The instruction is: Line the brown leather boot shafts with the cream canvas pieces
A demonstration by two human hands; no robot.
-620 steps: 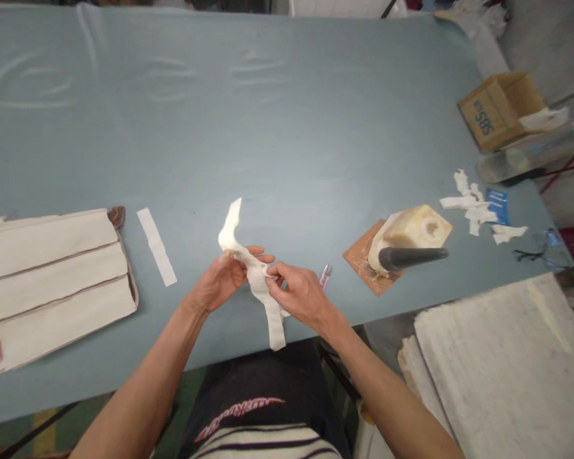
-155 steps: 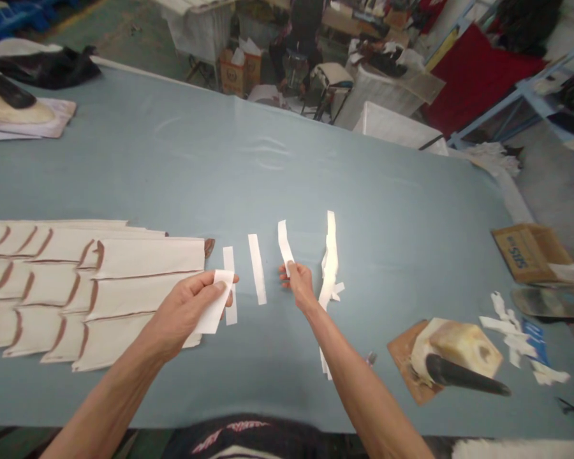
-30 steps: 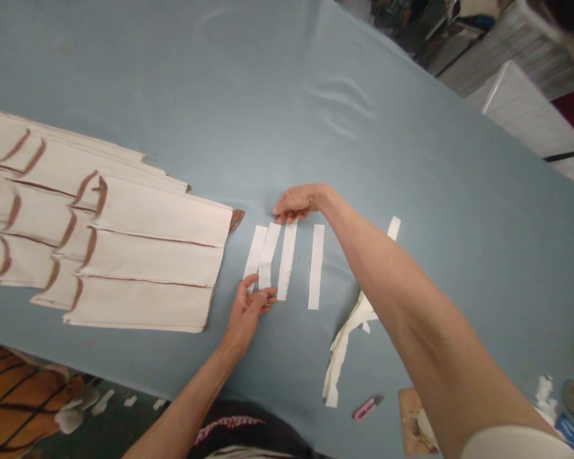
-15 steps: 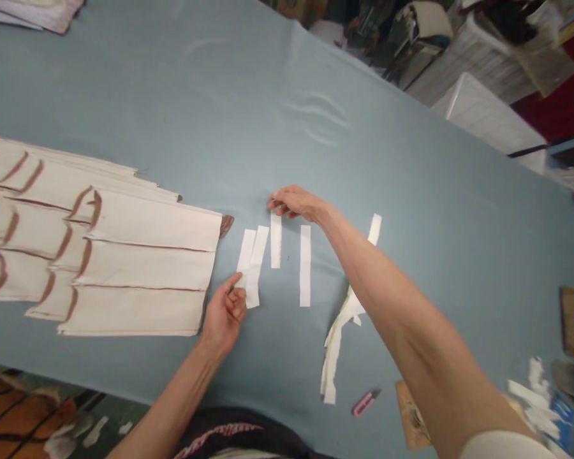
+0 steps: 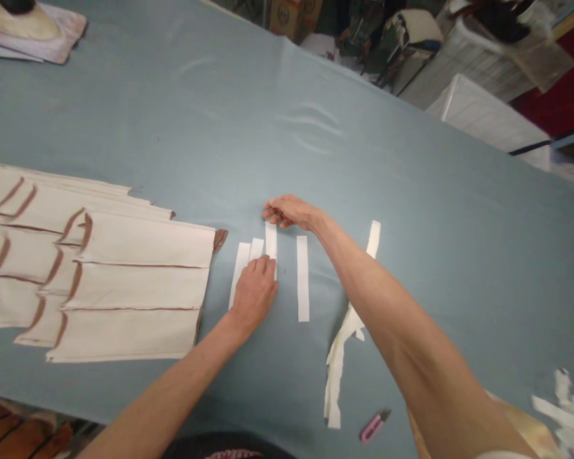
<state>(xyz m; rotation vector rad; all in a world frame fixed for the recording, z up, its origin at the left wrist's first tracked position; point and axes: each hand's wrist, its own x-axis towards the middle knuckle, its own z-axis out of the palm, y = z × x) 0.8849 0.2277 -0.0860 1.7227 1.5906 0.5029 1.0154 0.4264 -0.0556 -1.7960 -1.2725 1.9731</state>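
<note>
Several narrow white strips lie on the blue-grey table (image 5: 182, 166) in front of me. My left hand (image 5: 255, 285) reaches over two of them, a left strip (image 5: 240, 264) and a shorter-looking strip (image 5: 256, 248), whose lower part it hides. Its bent fingers press on the side of a third white strip (image 5: 271, 237). At that strip's far end is my right hand (image 5: 287, 211), its fingers curled over the tip; the thumb's contact is partly hidden. Right of these a separate white strip (image 5: 303, 278) lies flat and untouched.
Overlapping cream fabric panels with brown edging (image 5: 138, 287) cover the left side. A crumpled white strip bundle (image 5: 335, 376) passes beneath my right forearm. Near the front edge lies a pink cutter (image 5: 373, 428). White scraps (image 5: 562, 408) are at right, an iron-like object (image 5: 23, 22) at upper left.
My left hand has moved right and slightly up, from the two left strips onto the strip under my right hand. My right hand stays at that strip's far end. The view has shifted slightly.
</note>
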